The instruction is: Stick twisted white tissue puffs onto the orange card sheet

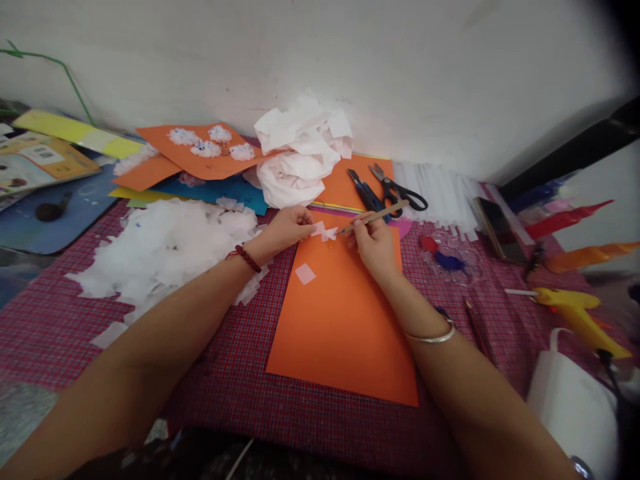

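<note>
Head view: your left hand (287, 228) pinches the paper bit (326, 232); right hand (375, 248) grips the stick (380, 214). Press gently.

Plain off-white wall (400, 67) fills the whole top of the frame, a bit scuffed, with a thin green wire (63, 65) running down it in the upper left. Work surface is covered by a red checked cloth (310, 413). Dark beam (575, 152) cuts in at the upper right. Light's soft and even.
</note>
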Motion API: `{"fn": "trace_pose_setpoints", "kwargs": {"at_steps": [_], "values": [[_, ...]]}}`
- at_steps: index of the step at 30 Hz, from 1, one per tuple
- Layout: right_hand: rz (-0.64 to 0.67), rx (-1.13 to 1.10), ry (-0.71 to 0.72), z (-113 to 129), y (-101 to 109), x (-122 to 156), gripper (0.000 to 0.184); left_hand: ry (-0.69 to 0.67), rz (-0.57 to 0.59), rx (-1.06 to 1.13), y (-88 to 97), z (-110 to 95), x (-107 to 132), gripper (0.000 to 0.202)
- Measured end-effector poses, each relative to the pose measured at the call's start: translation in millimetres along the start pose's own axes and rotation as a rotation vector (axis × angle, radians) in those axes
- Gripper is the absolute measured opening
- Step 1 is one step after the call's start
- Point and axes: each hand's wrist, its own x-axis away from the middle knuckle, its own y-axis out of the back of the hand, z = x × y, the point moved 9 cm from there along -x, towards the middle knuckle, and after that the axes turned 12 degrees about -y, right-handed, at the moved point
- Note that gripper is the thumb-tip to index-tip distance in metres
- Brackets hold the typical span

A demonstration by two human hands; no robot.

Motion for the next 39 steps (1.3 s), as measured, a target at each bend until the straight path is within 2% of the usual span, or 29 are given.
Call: {"fn": "trace_pose_setpoints", "kwargs": {"at_steps": [6, 12, 15, 26, 31, 39], "values": [[-0.038, -0.036, -0.004, 2.8, 6.9, 1.3, 0.008, 0.007, -0.002, -0.019, 0.9, -0.4, 0.6, 0.013], [0.082, -0.037, 0.053, 7.5, -5.9, 5.3, 0.010, -0.002, 0.002, -0.036, -0.5, -4.5, 0.9, 0.018], [0.100, -0.002, 0.079, 7.3, -10.3, 6.4, 0.013, 0.008, -0.004, -0.028, -0.6, -4.7, 1.2, 0.018], [-0.005, -0.063, -0.085, -1.8, 0.2, 3.3, 0.006, 0.001, -0.031, 0.000, 0.4, 0.0, -0.4, 0.019], [0.054, -0.106, -0.086, -1.5, -3.8, 3.6, 0.007, -0.013, -0.027, 0.005, 0.1, 0.0, -0.7, 0.019], [0.109, -0.047, -0.057, -1.4, -12.2, 1.5, 0.010, 0.004, -0.023, -0.001, -0.3, 0.4, -2.1, 0.021]]}}
